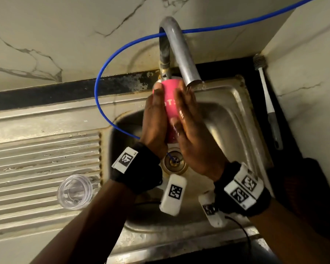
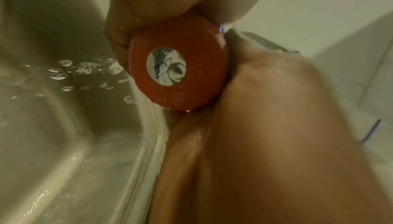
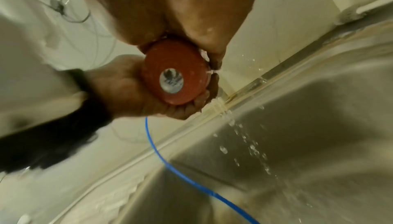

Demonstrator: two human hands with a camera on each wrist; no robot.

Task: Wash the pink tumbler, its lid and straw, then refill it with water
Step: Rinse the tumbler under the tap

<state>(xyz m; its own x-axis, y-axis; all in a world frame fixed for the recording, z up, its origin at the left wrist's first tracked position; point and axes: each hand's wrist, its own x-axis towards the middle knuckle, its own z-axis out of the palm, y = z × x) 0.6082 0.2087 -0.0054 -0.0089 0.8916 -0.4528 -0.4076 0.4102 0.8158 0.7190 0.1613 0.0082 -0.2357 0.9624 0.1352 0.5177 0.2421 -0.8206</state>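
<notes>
The pink tumbler is held between both hands over the sink, just left of the faucet's mouth. Its base with a round sticker faces both wrist cameras. My left hand cups its left side with fingers curled round it. My right hand lies flat along its right side, wet and blurred. Water drops fall into the basin. The clear lid lies on the drainboard to the left. No straw is in view.
The curved metal faucet arches over the steel sink, ending close to my right fingertips. A blue hose loops from the wall down to the drain. A bottle brush lies on the dark ledge at right.
</notes>
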